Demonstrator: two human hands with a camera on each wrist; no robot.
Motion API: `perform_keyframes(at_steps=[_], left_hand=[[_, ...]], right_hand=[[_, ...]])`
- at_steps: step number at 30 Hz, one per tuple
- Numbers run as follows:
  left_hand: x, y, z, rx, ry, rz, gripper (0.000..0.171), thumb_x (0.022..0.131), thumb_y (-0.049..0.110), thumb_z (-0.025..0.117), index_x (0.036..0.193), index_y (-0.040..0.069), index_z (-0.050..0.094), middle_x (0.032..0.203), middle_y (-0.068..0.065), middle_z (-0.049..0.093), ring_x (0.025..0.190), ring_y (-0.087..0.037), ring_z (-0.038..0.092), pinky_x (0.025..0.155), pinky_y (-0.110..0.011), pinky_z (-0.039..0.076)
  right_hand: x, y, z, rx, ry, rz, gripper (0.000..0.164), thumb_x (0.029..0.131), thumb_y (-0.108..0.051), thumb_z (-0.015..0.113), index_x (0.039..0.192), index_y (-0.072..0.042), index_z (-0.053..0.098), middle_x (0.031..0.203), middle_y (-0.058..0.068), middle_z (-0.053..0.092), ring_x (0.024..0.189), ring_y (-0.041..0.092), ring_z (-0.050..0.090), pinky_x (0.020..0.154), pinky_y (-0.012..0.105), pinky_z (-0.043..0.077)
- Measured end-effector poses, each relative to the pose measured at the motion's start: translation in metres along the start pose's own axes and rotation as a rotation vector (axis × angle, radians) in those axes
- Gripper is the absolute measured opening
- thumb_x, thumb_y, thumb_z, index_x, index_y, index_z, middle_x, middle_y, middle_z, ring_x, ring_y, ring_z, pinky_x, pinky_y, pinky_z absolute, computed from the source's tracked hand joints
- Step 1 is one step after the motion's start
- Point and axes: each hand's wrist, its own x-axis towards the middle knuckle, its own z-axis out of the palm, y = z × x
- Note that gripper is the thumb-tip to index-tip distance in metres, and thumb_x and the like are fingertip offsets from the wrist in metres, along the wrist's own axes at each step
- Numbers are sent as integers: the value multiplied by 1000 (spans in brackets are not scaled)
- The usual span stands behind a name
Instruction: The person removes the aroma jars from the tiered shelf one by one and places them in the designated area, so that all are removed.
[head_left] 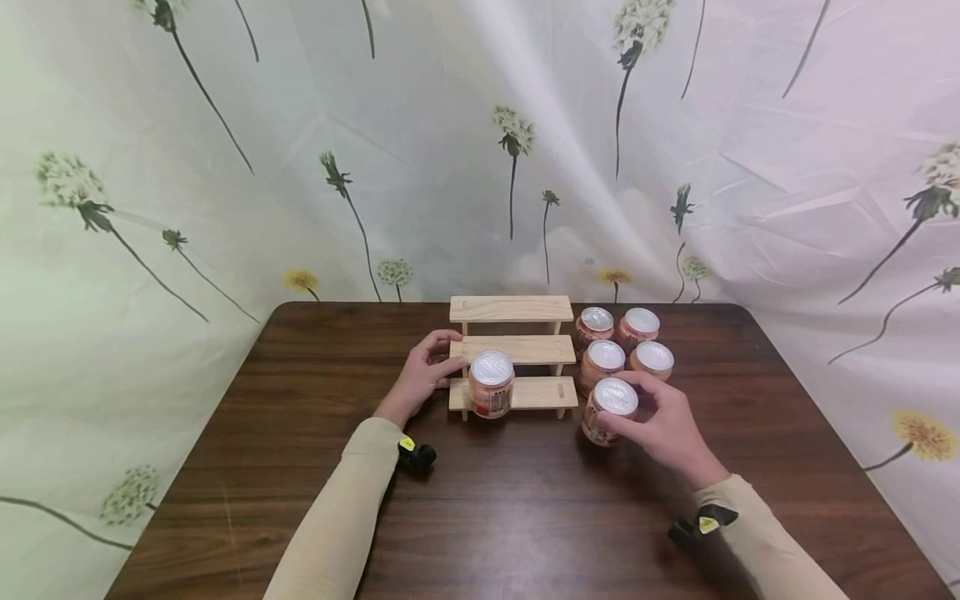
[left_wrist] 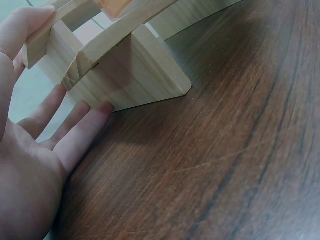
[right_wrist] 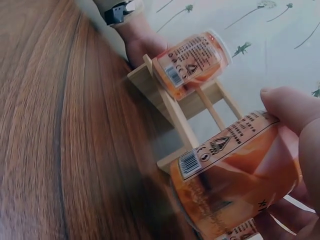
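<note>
Head view, our left hand (head_left: pixel 426 375) pinching the wooden rack (head_left: pixel 517 347), our right hand (head_left: pixel 666 423) half-closed around a silver-topped jar (head_left: pixel 611 407), second jar (head_left: pixel 492 383) on lowest step (head_left: pixel 540 392).

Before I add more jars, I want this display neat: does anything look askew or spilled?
No spill shows. One oddity: the jar on the lowest step of the rack seems to jut slightly past its front edge.

Dandelion-print cloth (head_left: pixel 450 167) behind dark table (head_left: pixel 487 517)
</note>
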Motion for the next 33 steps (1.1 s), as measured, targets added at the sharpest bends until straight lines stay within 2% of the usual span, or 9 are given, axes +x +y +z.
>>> perform_keyframes(at_steps=[8,17,22,33], left_hand=[[-1,-1,0,-4,0,-6,42,100,22,75,137,16,58,146,-16,51,116,-29,59,79,-38,61],[0,-1,-1,-5,-2,-4,42,101,21,74,139,15,58,148,-17,49,116,-28,59,79,-37,61],[0,0,-1,-4,2,-4,43,101,20,74,140,15,57,148,-17,50,116,-27,59,78,-36,60],[-1,1,0,-8,1,-4,41,100,20,75,138,17,58,145,-16,51,114,-27,60,79,-37,61]], right_hand=[[0,13,1,-13,-71,47,51,83,-24,93,125,-9,69,113,7,73,95,16,69,80,25,57],[3,19,0,-40,-61,40,52,83,-24,93,125,-7,68,112,8,73,96,16,71,82,25,58],[2,21,0,-76,-67,42,56,83,-30,93,128,-10,67,115,7,73,99,16,69,83,26,58],[1,21,-3,16,-75,46,61,80,-24,95,132,-9,66,121,11,70,103,20,71,85,31,61]])
